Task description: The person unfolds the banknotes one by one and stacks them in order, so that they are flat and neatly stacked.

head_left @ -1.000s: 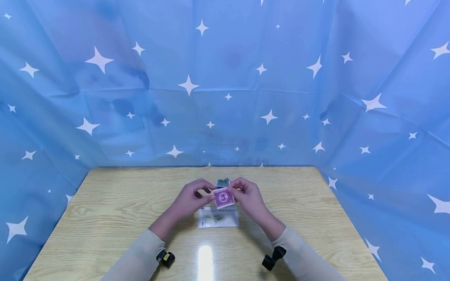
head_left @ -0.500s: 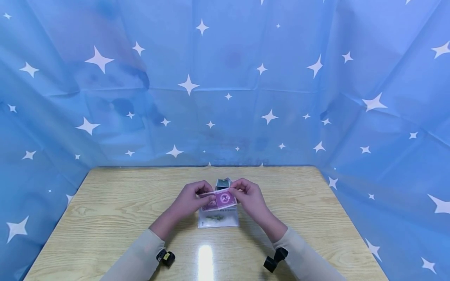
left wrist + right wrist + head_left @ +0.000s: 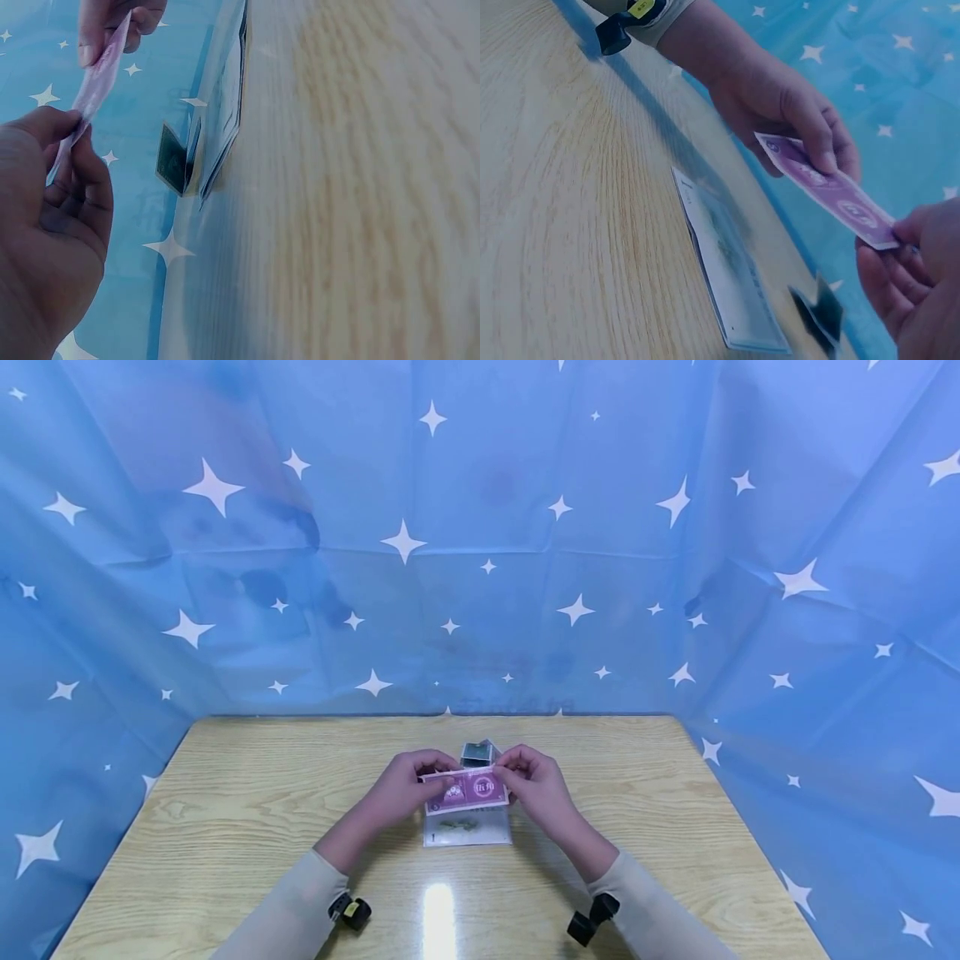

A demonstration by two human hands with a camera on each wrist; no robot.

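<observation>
A purple banknote (image 3: 467, 793) with a white border and a crease across its middle is spread between my hands, raised off the table. My left hand (image 3: 401, 787) pinches its left part between thumb and fingers. At the other end, my right hand (image 3: 538, 789) pinches the right edge. Under the note lies a pale sheet with a greenish picture (image 3: 467, 831), its upper part hidden; the left wrist view shows layered edges there. Just behind stands a small dark green folded paper (image 3: 821, 311), partly raised off the table.
The wood-grained table (image 3: 262, 818) stretches out on both sides of the hands. A blue curtain with white stars (image 3: 480, 527) hangs behind and around it. Black wrist devices (image 3: 350, 912) sit on both sleeves.
The purple banknote, folded to half its length a second ago, has been opened out to full length. My left hand has shifted its hold onto the unfolded left half.
</observation>
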